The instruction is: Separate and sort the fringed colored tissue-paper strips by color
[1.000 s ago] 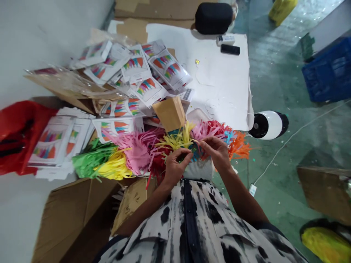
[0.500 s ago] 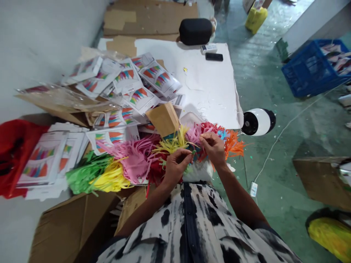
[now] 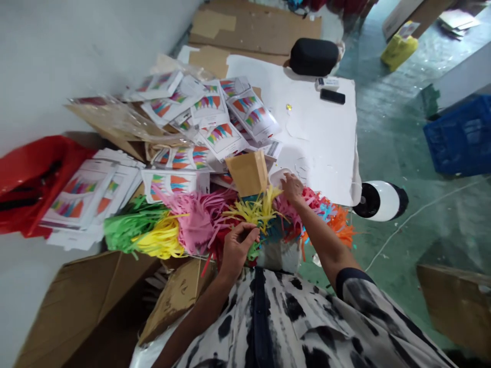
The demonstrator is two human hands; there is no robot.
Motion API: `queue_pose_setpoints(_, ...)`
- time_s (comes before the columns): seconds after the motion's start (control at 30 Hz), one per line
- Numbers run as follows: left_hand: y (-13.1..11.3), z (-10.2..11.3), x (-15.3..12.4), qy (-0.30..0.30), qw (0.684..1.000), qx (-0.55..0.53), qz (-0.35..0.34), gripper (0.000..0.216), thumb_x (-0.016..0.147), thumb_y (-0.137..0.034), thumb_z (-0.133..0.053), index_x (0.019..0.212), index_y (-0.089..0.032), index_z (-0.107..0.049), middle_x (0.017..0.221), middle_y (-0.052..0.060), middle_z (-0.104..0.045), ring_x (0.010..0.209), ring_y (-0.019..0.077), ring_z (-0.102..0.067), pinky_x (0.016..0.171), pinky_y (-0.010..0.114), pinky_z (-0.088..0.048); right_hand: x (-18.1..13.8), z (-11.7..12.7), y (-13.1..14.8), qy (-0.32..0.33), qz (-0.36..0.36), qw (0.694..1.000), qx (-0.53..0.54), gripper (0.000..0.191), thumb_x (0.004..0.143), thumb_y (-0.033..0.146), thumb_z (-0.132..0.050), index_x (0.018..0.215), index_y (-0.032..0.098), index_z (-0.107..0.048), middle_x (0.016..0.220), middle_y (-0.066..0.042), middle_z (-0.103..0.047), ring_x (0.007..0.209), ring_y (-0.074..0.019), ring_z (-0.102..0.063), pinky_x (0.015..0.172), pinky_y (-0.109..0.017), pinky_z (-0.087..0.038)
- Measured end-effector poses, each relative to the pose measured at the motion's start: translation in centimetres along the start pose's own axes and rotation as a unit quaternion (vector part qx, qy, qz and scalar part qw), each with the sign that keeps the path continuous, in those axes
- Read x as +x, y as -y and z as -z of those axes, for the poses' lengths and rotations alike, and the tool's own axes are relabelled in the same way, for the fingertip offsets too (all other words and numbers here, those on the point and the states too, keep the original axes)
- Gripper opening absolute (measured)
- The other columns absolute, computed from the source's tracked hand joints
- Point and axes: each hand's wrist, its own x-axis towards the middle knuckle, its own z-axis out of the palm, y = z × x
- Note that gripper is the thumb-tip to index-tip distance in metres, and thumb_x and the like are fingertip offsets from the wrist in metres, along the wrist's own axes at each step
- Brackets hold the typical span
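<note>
My left hand is closed in a pinch in front of a yellow paper-strip tassel; what lies between thumb and forefinger is too small to make out. Reaching over the front of the table, my right hand has its fingers apart and pointing down at a small pale dish. Pink tassels lie left of my left hand, beside yellow and green ones. Under my right forearm are red-pink strips, with orange strips at the right end.
Packs with printed tassel garlands are heaped on the left of the white table. A kraft-paper packet stands by the dish. Behind are a black case and a dark phone-like object. An open carton is below left.
My right hand has left the tassels and moved forward to the dish. My left hand stays low near the strips, still pinched. The view has shifted left.
</note>
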Motion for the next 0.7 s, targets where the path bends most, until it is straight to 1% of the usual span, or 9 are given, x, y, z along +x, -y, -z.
queue_pose_setpoints(0.13,0.5,0.3,0.3,-0.028,1.0,-0.011,0.01,0.03,0.082,-0.045,-0.084,0.093,-0.018,-0.074,0.069,-0.001,-0.069,0.067,0.012,-0.065,0.07,0.023,-0.052,0.9,-0.9,0.3,0.009,0.003,1.0,-0.019,0.03,0.102,0.028,-0.053,0.12,0.019,-0.074,0.12,-0.013,-0.072,0.096,-0.0207,-0.065,0.074,-0.028,-0.04)
queue_pose_setpoints(0.23,0.5,-0.1,0.6,-0.032,0.999,-0.02,0.011,0.031,0.08,-0.044,-0.085,0.091,-0.018,-0.074,0.068,-0.002,-0.069,0.066,0.0119,-0.065,0.068,0.022,-0.051,0.5,-0.5,-0.1,0.003,0.01,1.0,-0.016,0.029,0.101,0.029,-0.054,0.115,0.021,-0.078,0.121,-0.011,-0.072,0.098,-0.0211,-0.064,0.076,-0.029,-0.041)
queue_pose_setpoints(0.37,-0.2,-1.2,1.1,-0.008,1.0,-0.022,-0.003,0.029,0.079,-0.043,-0.086,0.09,-0.019,-0.075,0.069,-0.001,-0.07,0.065,0.0119,-0.064,0.068,0.023,-0.051,-1.1,1.1,-1.0,-0.022,0.021,0.999,0.011,0.036,0.101,0.029,-0.052,0.126,0.022,-0.077,0.122,-0.011,-0.071,0.102,-0.0224,-0.065,0.084,-0.03,-0.045)
queue_pose_setpoints(0.43,-0.8,-1.8,1.4,0.012,1.0,-0.016,-0.016,0.028,0.079,-0.043,-0.085,0.088,-0.019,-0.075,0.069,-0.001,-0.07,0.065,0.0123,-0.064,0.068,0.024,-0.051,-2.4,2.2,-1.4,-0.034,0.027,0.999,0.031,0.039,0.102,0.028,-0.049,0.13,0.019,-0.075,0.115,-0.012,-0.072,0.1,-0.0216,-0.066,0.087,-0.031,-0.047)
queue_pose_setpoints(0.5,-1.3,-2.4,1.6,0.029,0.999,-0.004,-0.03,0.027,0.08,-0.042,-0.085,0.088,-0.019,-0.075,0.069,-0.001,-0.07,0.065,0.0125,-0.065,0.068,0.024,-0.051,-4.4,3.5,-1.4,-0.059,0.038,0.993,0.091,0.039,0.101,0.03,-0.051,0.129,0.016,-0.075,0.105,-0.01,-0.074,0.092,-0.02,-0.066,0.087,-0.031,-0.049)
queue_pose_setpoints(0.57,-2.0,-2.8,1.8,0.042,0.998,0.007,-0.045,0.025,0.081,-0.042,-0.084,0.088,-0.019,-0.075,0.069,-0.001,-0.07,0.064,0.0124,-0.065,0.067,0.024,-0.051,-7.0,4.9,-1.1,-0.088,0.063,0.973,0.206,0.037,0.101,0.036,-0.054,0.123,0.017,-0.078,0.094,-0.007,-0.074,0.082,-0.0181,-0.065,0.082,-0.031,-0.051)
queue_pose_setpoints(0.6,-2.3,-3.1,1.9,0.046,0.998,0.011,-0.052,0.024,0.081,-0.041,-0.084,0.088,-0.019,-0.075,0.069,-0.002,-0.07,0.064,0.0122,-0.065,0.066,0.024,-0.051,-8.5,5.7,-0.7,-0.097,0.082,0.954,0.272,0.036,0.101,0.039,-0.055,0.12,0.018,-0.079,0.09,-0.005,-0.073,0.079,-0.0173,-0.064,0.08,-0.031,-0.052)
queue_pose_setpoints(0.67,-2.9,-3.5,1.9,0.053,0.996,0.021,-0.067,0.022,0.082,-0.039,-0.083,0.087,-0.02,-0.076,0.071,-0.002,-0.07,0.064,0.0117,-0.065,0.066,0.023,-0.051,-11.8,7.1,0.2,-0.089,0.129,0.916,0.369,0.035,0.103,0.042,-0.056,0.118,0.022,-0.08,0.084,-0.002,-0.071,0.078,-0.0166,-0.064,0.078,-0.031,-0.053)
queue_pose_setpoints(0.7,-3.1,-3.7,1.9,0.057,0.995,0.026,-0.074,0.021,0.082,-0.038,-0.083,0.087,-0.02,-0.076,0.072,-0.002,-0.07,0.064,0.0116,-0.065,0.065,0.023,-0.051,-13.4,7.8,0.8,-0.081,0.147,0.901,0.4,0.034,0.103,0.042,-0.057,0.118,0.023,-0.081,0.086,-0.002,-0.072,0.08,-0.0167,-0.065,0.077,-0.032,-0.054)
